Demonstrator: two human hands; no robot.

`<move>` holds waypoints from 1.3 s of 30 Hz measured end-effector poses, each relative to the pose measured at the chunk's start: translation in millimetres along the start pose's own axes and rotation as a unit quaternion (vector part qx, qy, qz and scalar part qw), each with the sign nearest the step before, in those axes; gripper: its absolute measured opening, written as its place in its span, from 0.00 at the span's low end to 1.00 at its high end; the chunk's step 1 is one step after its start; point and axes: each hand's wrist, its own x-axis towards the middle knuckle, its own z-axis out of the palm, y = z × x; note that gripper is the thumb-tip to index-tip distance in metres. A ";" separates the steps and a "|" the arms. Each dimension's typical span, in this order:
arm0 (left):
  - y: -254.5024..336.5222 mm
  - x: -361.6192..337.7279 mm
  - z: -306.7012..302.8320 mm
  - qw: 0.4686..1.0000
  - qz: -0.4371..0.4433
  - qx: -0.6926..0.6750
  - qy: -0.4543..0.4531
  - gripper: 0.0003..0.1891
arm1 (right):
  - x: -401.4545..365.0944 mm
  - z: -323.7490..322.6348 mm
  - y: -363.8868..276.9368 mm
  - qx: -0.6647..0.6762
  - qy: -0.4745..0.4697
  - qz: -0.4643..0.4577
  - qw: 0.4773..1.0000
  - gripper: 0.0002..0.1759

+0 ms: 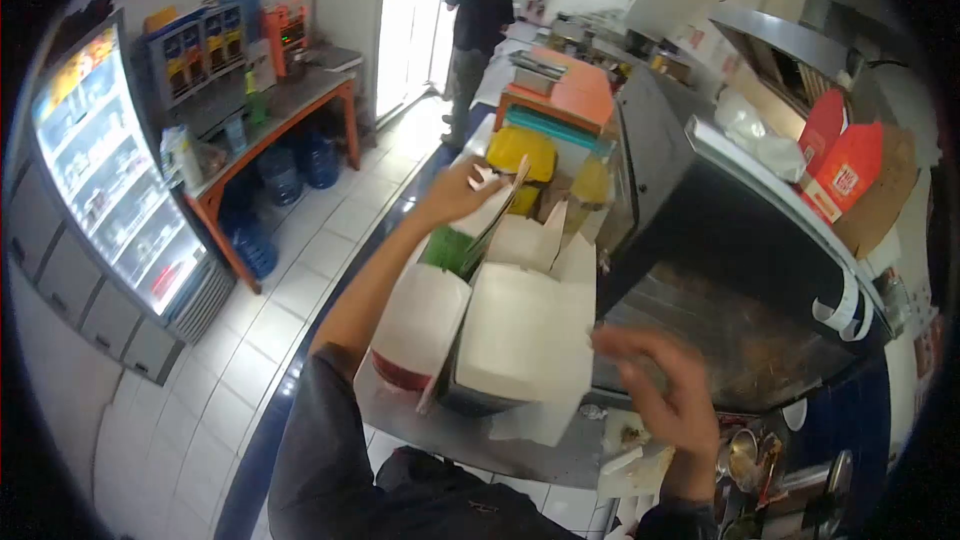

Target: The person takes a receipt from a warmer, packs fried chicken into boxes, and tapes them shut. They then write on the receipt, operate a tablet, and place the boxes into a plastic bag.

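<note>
Two open cartons with white insides stand on the metal counter before me, the larger white carton [520,330] on the right and a smaller carton with a red patch [420,325] on the left. My left hand [462,190] reaches over the far end of the cartons, its fingers bent at the top of an upright flap; whether it grips the flap is unclear. A green item [448,248] lies below that hand. Beside the larger carton's right edge is my right hand [660,380], fingers apart, somewhat blurred, with nothing visible in it.
A yellow container [522,153] stands beyond the cartons. On the right is a dark glass-fronted cabinet [720,340] with red cartons [845,165] on top. A person [482,40] stands far back. At left are a lit drinks fridge [120,160] and an orange-framed table [270,130].
</note>
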 end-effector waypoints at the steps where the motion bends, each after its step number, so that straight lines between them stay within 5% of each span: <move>1: -11.0 12.1 13.5 1.000 0.005 -0.011 -0.018 0.31 | 34.3 10.1 -9.9 -0.053 -0.017 -0.020 0.998 0.15; 6: -51.0 37.8 57.4 0.991 -0.043 -0.009 -0.129 0.36 | 134.5 50.3 -8.9 -0.241 0.035 -0.052 0.969 0.16; 8: -63.2 45.1 63.0 0.949 -0.164 -0.176 -0.204 0.32 | 142.6 52.9 -11.7 -0.268 0.033 -0.006 0.963 0.16; 9: -74.7 45.9 72.0 0.990 -0.044 -0.081 -0.109 0.24 | 141.8 53.3 -5.9 -0.264 0.030 0.013 0.964 0.17; 12: -98.9 60.1 82.4 0.989 -0.009 0.067 -0.129 0.20 | 140.0 59.4 4.1 -0.289 0.036 0.054 0.955 0.18; 14: -71.9 46.4 52.6 0.979 0.131 0.151 -0.047 0.18 | 126.9 60.9 12.4 -0.326 0.035 0.058 0.943 0.17; 16: -115.4 68.0 77.9 0.984 0.112 0.129 -0.042 0.13 | 123.7 68.0 12.2 -0.347 0.034 0.045 0.936 0.16; 17: -150.1 73.0 92.7 0.953 0.252 0.165 0.036 0.13 | 120.5 74.0 9.9 -0.353 0.026 0.049 0.934 0.16; 19: -127.2 71.8 65.9 0.959 0.245 0.136 0.041 0.13 | 114.5 78.5 3.8 -0.343 0.007 0.101 0.934 0.15; 21: -128.5 89.1 48.1 0.997 0.052 0.042 -0.033 0.18 | 105.1 79.2 5.7 -0.361 0.043 0.049 0.930 0.15; 22: -99.9 69.7 36.5 0.973 0.204 0.040 0.105 0.19 | 98.1 81.8 1.2 -0.362 0.067 0.076 0.927 0.15; 23: -76.0 62.7 11.4 0.984 0.162 0.049 0.051 0.19 | 94.1 81.7 -4.6 -0.355 0.077 0.089 0.927 0.15; 24: -80.4 67.5 7.3 0.974 0.202 -0.013 0.101 0.19 | 89.7 74.0 -8.1 -0.352 0.081 0.097 0.928 0.14; 25: -69.6 62.6 -12.2 0.963 0.198 0.077 0.166 0.18 | 84.0 68.3 -10.7 -0.355 0.093 0.109 0.924 0.14; 26: -43.4 40.6 -37.9 0.970 0.168 -0.027 0.171 0.20 | 77.0 64.8 -14.0 -0.362 0.108 0.091 0.921 0.17; 28: -24.4 -3.1 -89.5 0.929 0.274 0.040 0.245 0.21 | 62.1 71.7 -13.7 -0.375 0.128 0.076 0.915 0.20; 30: 17.8 -55.0 -114.1 0.917 0.282 -0.015 0.282 0.21 | 41.1 74.6 -13.8 -0.361 0.262 -0.043 0.894 0.29; 31: 36.3 -82.2 -117.0 0.911 0.286 -0.045 0.295 0.21 | 28.0 72.3 -19.2 -0.335 0.232 -0.023 0.913 0.43; 35: 100.3 -173.5 -95.8 0.928 0.259 -0.183 0.194 0.24 | -39.3 70.7 -26.8 -0.254 0.344 -0.130 0.895 0.59; 39: 169.0 -269.0 -46.0 0.897 0.167 -0.407 -0.046 0.28 | -148.8 81.0 -22.8 -0.204 0.439 -0.037 0.874 0.56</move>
